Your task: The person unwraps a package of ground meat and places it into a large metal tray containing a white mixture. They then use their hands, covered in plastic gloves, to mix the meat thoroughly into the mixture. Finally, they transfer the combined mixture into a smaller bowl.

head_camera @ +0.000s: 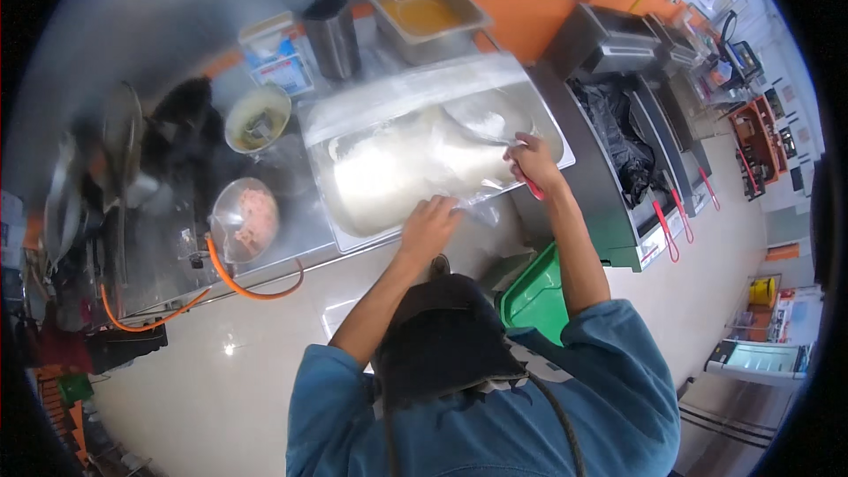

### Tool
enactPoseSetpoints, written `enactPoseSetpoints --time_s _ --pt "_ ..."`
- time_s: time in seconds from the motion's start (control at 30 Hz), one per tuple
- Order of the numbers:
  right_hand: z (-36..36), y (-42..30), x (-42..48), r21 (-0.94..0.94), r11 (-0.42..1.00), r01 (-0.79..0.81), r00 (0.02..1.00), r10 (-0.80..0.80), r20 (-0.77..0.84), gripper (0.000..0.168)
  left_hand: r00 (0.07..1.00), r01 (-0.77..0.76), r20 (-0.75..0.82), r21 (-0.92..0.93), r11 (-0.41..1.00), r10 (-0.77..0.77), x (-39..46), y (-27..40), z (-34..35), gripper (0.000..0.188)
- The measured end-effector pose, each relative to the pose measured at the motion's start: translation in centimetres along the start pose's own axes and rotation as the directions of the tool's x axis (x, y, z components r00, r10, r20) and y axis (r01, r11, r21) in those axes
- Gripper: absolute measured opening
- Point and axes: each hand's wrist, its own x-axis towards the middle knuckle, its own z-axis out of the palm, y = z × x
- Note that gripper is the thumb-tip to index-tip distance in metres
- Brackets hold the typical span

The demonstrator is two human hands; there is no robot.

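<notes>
My right hand grips a red-handled wire strainer with white powder in it. The strainer is over the right part of a large metal pan that holds white powder, likely flour. My left hand rests at the near edge of the pan, beside a clear plastic bag; whether its fingers hold the plastic cannot be told. A clear sheet lies over the pan's far side. Left of the pan stand a bowl with dark contents and a clear bowl of pink raw meat.
Behind the pan are a steel container of orange liquid with a ladle, a dark metal canister and a box. Fryers with red-handled baskets stand right. An orange hose hangs left; a green bin stands below.
</notes>
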Motion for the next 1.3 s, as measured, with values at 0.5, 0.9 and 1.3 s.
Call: enactPoseSetpoints --time_s 0.5,0.9,1.3 --pt "2.8 2.7 -4.0 -0.204 0.973 0.107 0.978 -0.140 -0.157 0.051 0.973 0.100 -0.157 -0.384 0.918 -0.172 1.5 -3.6 -3.1 0.012" --pt "3.5 2.8 -7.0 -0.047 0.984 0.171 0.923 -0.177 -0.343 0.045 0.511 0.783 0.175 -0.499 0.372 -0.842 -19.5 -4.0 -10.8 0.016" --pt "4.2 14.7 -29.2 0.237 0.968 -0.086 0.985 0.119 -0.127 0.012 -0.119 0.632 0.244 -0.729 -0.263 -0.962 -40.8 -0.9 -14.3 0.024"
